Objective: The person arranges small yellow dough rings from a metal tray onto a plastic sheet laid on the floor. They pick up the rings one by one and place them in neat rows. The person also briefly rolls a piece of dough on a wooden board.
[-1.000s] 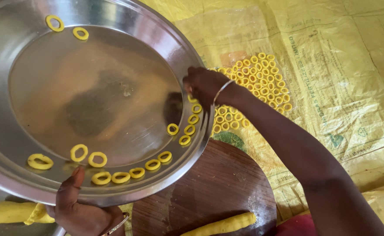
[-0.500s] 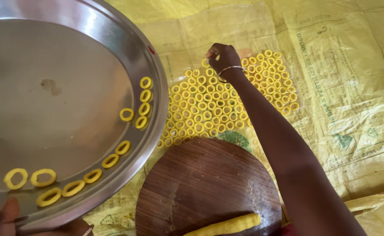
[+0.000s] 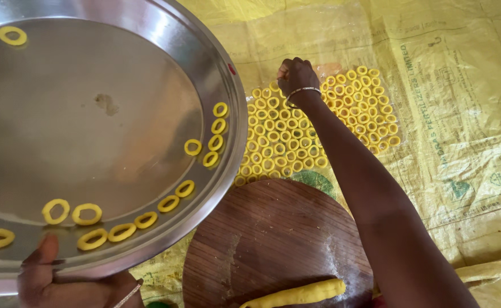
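- Since the earlier frames the right hand [image 3: 297, 77] has left the plate rim and reached out over the sheet, and the steel plate [image 3: 165, 34] has swung toward 9 o'clock, so more of the laid-out rings shows.
- The steel plate is wide, round and shallow, and fills the view from 9 to 12 o'clock. The left hand [image 3: 62, 279] grips its near rim at 7 o'clock, thumb lying on the inner face, fingers hidden beneath.
- Inside the plate, yellow dough rings [image 3: 216, 128] lie in a loose curved row along the lower rim, running from 3 o'clock round to 7 o'clock. One more ring [image 3: 12, 35] sits alone near the far rim at 11 o'clock. The middle of the plate is bare metal with a faint smudge.
- The right hand is curled into a loose fist, a thin bangle [image 3: 301, 91] at the wrist, and rests at the 12 o'clock edge of the rings on the sheet; I cannot tell whether it pinches a ring.
- Those laid-out rings [image 3: 284, 142] lie packed close in rows on the yellow woven sheet [image 3: 461, 114], which covers the floor.
- A round wooden board [image 3: 262, 239] sits at 6 o'clock, just beside the laid-out rings. A rolled rope of yellow dough [image 3: 301, 294] lies on its near edge.
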